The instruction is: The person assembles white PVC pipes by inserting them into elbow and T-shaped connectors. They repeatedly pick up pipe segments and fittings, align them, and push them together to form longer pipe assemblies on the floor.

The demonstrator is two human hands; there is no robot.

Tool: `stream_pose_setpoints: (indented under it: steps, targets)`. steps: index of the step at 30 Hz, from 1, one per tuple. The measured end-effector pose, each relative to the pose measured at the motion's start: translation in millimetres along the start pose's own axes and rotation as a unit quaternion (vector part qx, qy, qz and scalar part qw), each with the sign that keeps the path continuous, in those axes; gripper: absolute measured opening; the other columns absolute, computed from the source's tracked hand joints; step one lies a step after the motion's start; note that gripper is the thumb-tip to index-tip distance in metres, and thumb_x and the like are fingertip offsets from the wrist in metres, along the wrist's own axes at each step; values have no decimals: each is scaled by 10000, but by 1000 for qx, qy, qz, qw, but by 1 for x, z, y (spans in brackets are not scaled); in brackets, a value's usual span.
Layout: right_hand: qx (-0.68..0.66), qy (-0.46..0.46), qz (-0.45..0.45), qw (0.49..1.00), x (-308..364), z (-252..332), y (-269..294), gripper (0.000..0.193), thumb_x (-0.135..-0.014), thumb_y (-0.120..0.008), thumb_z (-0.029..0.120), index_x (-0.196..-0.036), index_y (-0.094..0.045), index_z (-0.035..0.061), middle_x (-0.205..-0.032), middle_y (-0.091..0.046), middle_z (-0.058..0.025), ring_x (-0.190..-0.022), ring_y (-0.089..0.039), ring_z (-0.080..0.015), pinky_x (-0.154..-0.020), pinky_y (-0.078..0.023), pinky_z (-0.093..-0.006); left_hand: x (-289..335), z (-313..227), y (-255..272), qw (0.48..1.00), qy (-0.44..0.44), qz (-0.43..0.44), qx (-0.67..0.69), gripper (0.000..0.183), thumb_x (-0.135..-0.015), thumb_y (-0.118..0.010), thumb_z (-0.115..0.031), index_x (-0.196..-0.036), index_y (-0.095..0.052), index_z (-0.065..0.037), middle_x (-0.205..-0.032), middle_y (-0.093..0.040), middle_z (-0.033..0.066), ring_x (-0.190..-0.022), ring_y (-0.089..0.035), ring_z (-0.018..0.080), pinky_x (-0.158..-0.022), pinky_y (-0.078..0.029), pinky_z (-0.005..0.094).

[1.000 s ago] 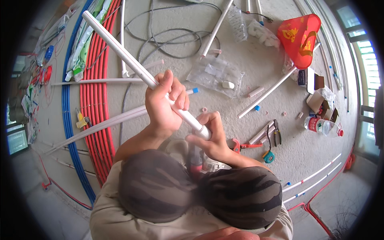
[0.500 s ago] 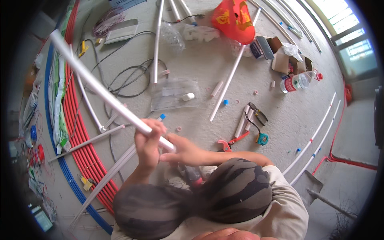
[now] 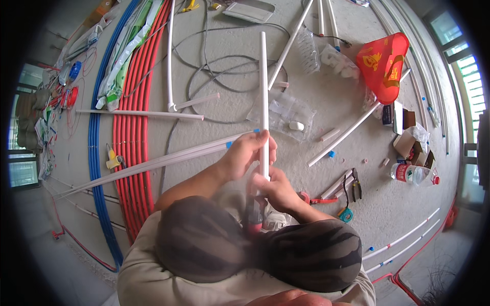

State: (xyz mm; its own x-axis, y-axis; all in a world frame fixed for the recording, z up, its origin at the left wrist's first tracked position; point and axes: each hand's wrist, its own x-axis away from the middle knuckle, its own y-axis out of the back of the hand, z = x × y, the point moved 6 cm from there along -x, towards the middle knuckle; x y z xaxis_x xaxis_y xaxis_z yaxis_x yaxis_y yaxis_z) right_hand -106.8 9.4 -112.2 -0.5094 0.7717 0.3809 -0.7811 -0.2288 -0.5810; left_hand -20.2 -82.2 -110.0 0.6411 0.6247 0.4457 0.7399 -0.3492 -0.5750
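A white plastic pipe [image 3: 264,92] stands almost upright in the picture, its upper end free over the floor. Around its lower part wrap the fingers of my left hand [image 3: 247,154], closed on it. My right hand [image 3: 278,189] grips the pipe just below, close to its bottom end. Under the right hand, between my knees, is a dark, blurred object with a red end [image 3: 255,224]; its kind I cannot make out. A clear plastic bag [image 3: 283,115] with a white fitting [image 3: 296,125] lies beyond the hands.
To the left run red pipes [image 3: 138,127] and blue pipes [image 3: 97,153]. Right of me lie pliers [image 3: 356,184], a teal tape measure [image 3: 345,214], red pipe cutters [image 3: 324,201] and a water bottle [image 3: 414,174]. A red bag [image 3: 383,66] and coiled grey cable [image 3: 196,84] lie farther off.
The pipe has swung from a slant toward the far left to nearly straight ahead. Both hands have shifted right with it and still hold it. The whole view has turned left.
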Motion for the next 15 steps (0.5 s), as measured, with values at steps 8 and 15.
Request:
stream_pose_setpoints:
  steps: [8,15]
  targets:
    - [-111,-32,-35,993,4,3,0,833,-1064,-226,717,-1326,-534,-11,-989,-692,-190,-656,-648,-251,-555,-526,-356,-6,9,17,993,21,-13,113,412,-1103,-521,-401,-1009,-636,-17,-888,-674,125,-844,-681,244,-821,-543,390]
    - [-147,-40,-39,988,6,1,5,829,-1064,-212,723,-1198,-576,-9,-810,-612,-109,-563,-537,-190,-479,-408,-313,13,-23,3,985,-132,-105,21,234,-1045,-651,-273,-958,-640,-57,-856,-653,76,-830,-610,167,-818,-481,336]
